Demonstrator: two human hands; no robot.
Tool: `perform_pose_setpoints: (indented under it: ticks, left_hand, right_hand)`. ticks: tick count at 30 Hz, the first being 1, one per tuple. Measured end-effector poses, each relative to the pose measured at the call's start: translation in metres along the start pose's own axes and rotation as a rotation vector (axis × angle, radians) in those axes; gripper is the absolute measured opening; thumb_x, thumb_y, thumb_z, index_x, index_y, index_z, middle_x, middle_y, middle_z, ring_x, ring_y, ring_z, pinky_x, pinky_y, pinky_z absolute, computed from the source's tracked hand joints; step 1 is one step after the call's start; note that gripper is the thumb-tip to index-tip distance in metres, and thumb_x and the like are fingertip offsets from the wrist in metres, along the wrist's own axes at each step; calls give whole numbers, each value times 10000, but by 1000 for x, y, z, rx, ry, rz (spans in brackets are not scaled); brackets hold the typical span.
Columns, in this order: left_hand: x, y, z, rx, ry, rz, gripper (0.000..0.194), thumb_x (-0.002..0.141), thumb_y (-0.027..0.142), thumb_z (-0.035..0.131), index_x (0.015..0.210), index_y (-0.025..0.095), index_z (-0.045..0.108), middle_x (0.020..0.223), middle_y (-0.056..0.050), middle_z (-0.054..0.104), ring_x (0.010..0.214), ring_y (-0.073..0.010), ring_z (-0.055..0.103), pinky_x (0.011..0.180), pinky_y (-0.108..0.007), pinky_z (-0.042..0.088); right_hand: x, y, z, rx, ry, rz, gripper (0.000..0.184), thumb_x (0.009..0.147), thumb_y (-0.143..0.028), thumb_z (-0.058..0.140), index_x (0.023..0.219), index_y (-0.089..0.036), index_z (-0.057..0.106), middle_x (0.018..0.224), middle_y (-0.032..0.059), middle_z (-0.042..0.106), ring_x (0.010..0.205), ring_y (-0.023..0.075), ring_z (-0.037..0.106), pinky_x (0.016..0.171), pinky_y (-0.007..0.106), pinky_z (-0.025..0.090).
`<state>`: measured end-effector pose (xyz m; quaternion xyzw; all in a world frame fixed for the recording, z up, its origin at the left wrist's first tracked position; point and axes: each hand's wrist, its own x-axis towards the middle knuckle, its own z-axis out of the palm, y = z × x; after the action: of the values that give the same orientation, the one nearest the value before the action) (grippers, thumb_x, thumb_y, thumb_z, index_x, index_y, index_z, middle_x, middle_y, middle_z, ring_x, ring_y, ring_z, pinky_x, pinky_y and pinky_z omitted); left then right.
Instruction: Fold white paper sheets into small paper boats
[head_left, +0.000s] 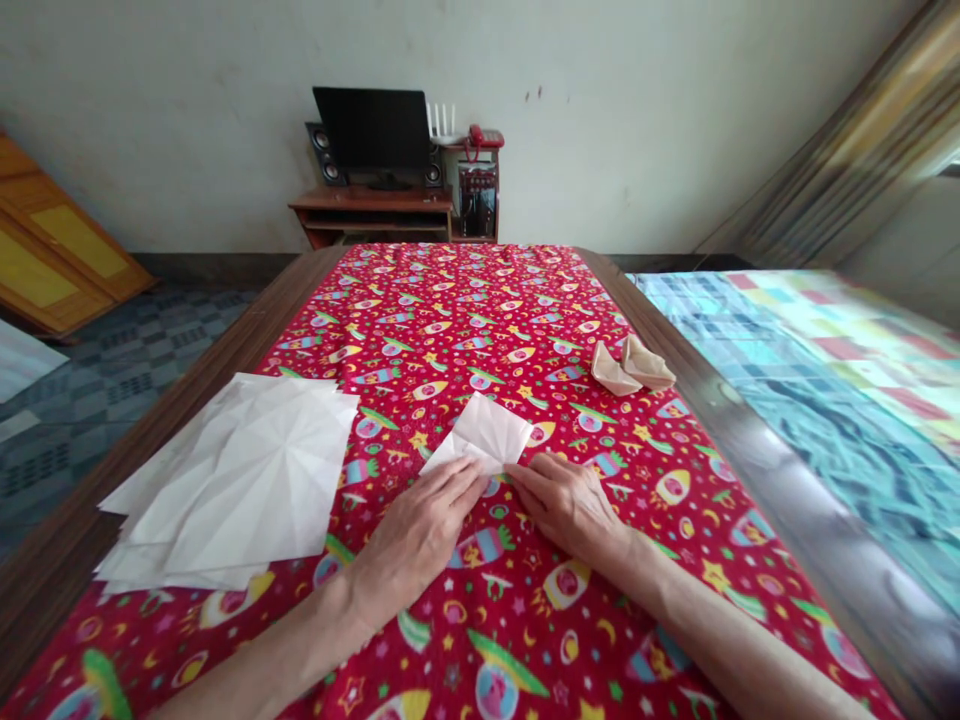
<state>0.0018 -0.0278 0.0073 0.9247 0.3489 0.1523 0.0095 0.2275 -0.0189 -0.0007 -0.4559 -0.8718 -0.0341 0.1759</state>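
Head view: small folded white paper [491, 428], centre frame, on red rocket-print cloth [465, 320] over brown wooden surface [255, 335]. Left hand [424, 515] flat on its lower edge, fingers together; right hand [570, 500] touching its lower corner, cannot tell if pinching. Creased white sheets [262, 470] stacked, frame left.

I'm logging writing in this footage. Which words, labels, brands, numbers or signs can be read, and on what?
No readable text anywhere.
Black monitor: any brand mark is too small to read.
Red telephone: any keypad numbers are too small and blurred.
Small white paper: any faint marks are unreadable.
Red cloth: printed pictures, no readable words.
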Motion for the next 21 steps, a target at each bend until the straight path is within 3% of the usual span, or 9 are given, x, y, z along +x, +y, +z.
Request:
perform_pose_setpoints:
  ticks: [2,4,6,9,13,16,21]
  left_hand:
    - [1,-5,0,-44,-16,7,460,895,48,355,1321,155,491,1357,-70,533,1282,-164,453,1070,-340,425]
    - [1,-12,-3,-86,-33,30,428,920,96,370,1318,184,500,1355,-50,537,1279,-151,455,1065,-323,426]
    - [2,-19,-7,-106,-52,64,409,927,125,386,1309,200,513,1353,-38,540,1285,-150,446,1075,-328,407]
    - [6,-31,-12,-85,-79,116,382,922,140,412,1275,202,546,1338,-34,555,1289,-170,442,1096,-374,367]
    - [14,-49,-15,-12,-59,114,387,896,98,428,1241,200,572,1312,-26,578,1292,-197,435,1104,-429,328]
    - [20,-58,-12,28,-35,113,450,837,22,436,1235,182,572,1304,-30,584,1305,-206,415,1117,-452,297]
    - [17,-49,-2,15,19,116,414,849,12,413,1200,143,587,1318,-70,565,1317,-200,394,1103,-408,345]
  right_hand:
    - [4,11,0,-61,55,55,311,909,-162,457,1185,-201,595,984,89,619,836,177,570,603,239,427]
    - [11,23,0,-110,98,50,412,882,-137,488,1285,-214,522,1243,152,525,1035,243,531,745,327,483]
    - [18,34,1,-97,74,-12,426,879,-109,477,1284,-236,516,1329,156,469,1093,248,512,811,378,488]
    - [26,43,2,-29,46,-105,373,881,-66,450,1200,-221,565,1255,125,534,1035,200,538,821,344,485]
    - [21,40,-1,-46,105,-170,233,916,-111,455,1064,-181,619,940,72,614,812,154,538,679,263,449]
    - [8,22,-9,-121,119,-248,187,933,-166,457,956,-167,643,746,36,561,680,148,475,587,265,376]
    - [-7,-20,-16,-50,-15,-382,170,927,-170,461,935,-138,628,739,36,548,664,156,457,567,293,350]
